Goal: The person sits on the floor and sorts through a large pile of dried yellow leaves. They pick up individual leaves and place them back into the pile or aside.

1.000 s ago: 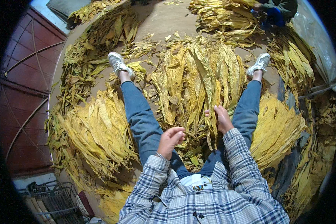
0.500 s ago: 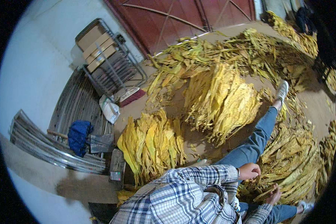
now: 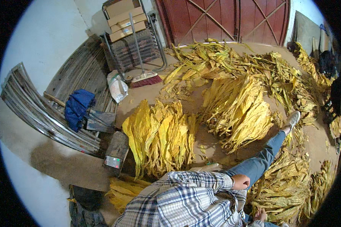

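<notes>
My left hand (image 3: 240, 182), at the end of a plaid sleeve, is curled closed over my outstretched jeans leg; anything inside its fingers is hidden. Lower down, my right hand (image 3: 260, 215) is by the near edge of a heap of dried yellow-brown leaves (image 3: 286, 185), its small visible fingers somewhat apart. Across my leg from that heap lies a large bundle of long yellow leaves (image 3: 238, 113). Another yellow leaf bundle (image 3: 161, 138) stands left of it, beyond my left arm. More leaves (image 3: 127, 191) lie beside my body at the lower left.
Loose greenish leaves (image 3: 216, 53) spread before a red metal door (image 3: 216, 20). At the left are a broom (image 3: 146, 78), a rack with cardboard boxes (image 3: 127, 28), a white sack (image 3: 117, 86), stacked metal-edged slats (image 3: 45, 117), a blue cloth (image 3: 78, 108) and a phone (image 3: 113, 162) on a block.
The view has turned, so the room appears more upright. Both hands are closer to my body, and my right hand has drawn back toward the heap's near edge.
</notes>
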A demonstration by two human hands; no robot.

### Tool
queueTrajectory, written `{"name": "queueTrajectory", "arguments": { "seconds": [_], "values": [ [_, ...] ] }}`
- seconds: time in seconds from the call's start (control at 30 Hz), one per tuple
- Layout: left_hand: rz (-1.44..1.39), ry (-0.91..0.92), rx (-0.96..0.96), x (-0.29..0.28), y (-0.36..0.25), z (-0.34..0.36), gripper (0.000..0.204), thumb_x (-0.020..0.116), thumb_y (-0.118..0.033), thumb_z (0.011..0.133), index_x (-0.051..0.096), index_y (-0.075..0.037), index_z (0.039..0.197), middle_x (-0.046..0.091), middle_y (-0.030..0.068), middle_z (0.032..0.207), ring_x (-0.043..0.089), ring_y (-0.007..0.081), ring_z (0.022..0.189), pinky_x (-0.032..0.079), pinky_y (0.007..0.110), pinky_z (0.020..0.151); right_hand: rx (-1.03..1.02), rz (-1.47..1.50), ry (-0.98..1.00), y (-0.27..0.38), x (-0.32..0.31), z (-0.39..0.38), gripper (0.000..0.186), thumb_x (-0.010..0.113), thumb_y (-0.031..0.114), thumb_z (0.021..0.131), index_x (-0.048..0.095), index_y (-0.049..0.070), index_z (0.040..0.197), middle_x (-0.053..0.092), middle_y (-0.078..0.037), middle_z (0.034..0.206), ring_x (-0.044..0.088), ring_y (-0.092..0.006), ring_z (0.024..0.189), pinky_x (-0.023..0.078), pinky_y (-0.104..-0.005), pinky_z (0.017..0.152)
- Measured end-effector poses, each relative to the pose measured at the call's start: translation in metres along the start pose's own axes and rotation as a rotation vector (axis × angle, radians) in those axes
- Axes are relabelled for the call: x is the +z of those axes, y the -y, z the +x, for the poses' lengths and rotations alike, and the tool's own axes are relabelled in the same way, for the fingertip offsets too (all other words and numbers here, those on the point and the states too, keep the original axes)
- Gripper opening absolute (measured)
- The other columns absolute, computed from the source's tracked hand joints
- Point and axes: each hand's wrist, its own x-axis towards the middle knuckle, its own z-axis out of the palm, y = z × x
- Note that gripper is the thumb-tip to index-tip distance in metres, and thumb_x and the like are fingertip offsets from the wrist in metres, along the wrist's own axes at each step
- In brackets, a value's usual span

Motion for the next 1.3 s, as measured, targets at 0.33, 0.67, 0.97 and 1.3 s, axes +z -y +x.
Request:
{"name": "queueTrajectory", "arguments": {
  "seconds": [0.33, 0.67, 0.97, 1.3],
  "values": [
    [-0.055, 0.045, 0.275, -0.006, -0.023, 0.009, 0.016, 0.059, -0.013, 0.081, 0.069, -0.004, 0.088, 0.070, 0.0156, 0.087, 0.066, 0.0303, 0.080, 0.051, 0.041, 0.074, -0.237, 0.284, -0.092, 0.028, -0.050, -0.053, 0.030, 0.059, 0.022, 0.099, 0.056, 0.002, 0.121, 0.069, -0.015, 0.108, 0.062, -0.0169, 0.071, 0.051, -0.0257, 0.059],
    [-0.421, -0.306, 0.061, -0.095, -0.054, -0.062, 0.016, 0.058, -0.005, 0.095, 0.068, -0.001, 0.108, 0.067, 0.0019, 0.089, 0.060, 0.0073, 0.075, 0.050, 0.022, 0.069, -0.963, 0.355, -0.172, 0.099, -0.015, -0.388, 0.029, 0.057, 0.019, 0.101, 0.060, 0.001, 0.124, 0.069, -0.005, 0.098, 0.063, -0.0095, 0.080, 0.051, -0.0206, 0.065],
    [-0.320, -0.401, 0.145, -0.132, -0.089, -0.055, 0.015, 0.060, -0.011, 0.098, 0.067, -0.003, 0.109, 0.066, 0.0010, 0.085, 0.058, 0.0075, 0.071, 0.047, 0.021, 0.063, -0.980, 0.548, -0.506, 0.013, -0.100, -0.459, 0.027, 0.056, 0.017, 0.102, 0.061, 0.001, 0.124, 0.068, -0.004, 0.096, 0.063, -0.0100, 0.079, 0.052, -0.0238, 0.065],
    [-0.316, -0.435, 0.268, -0.124, -0.126, -0.003, 0.018, 0.057, -0.010, 0.099, 0.066, -0.002, 0.112, 0.062, 0.0017, 0.084, 0.054, 0.0082, 0.070, 0.044, 0.022, 0.063, -0.775, 0.418, -0.658, 0.038, -0.092, -0.466, 0.027, 0.056, 0.019, 0.102, 0.061, 0.002, 0.122, 0.066, -0.002, 0.094, 0.060, -0.0103, 0.076, 0.050, -0.0229, 0.063]
  ]
}}
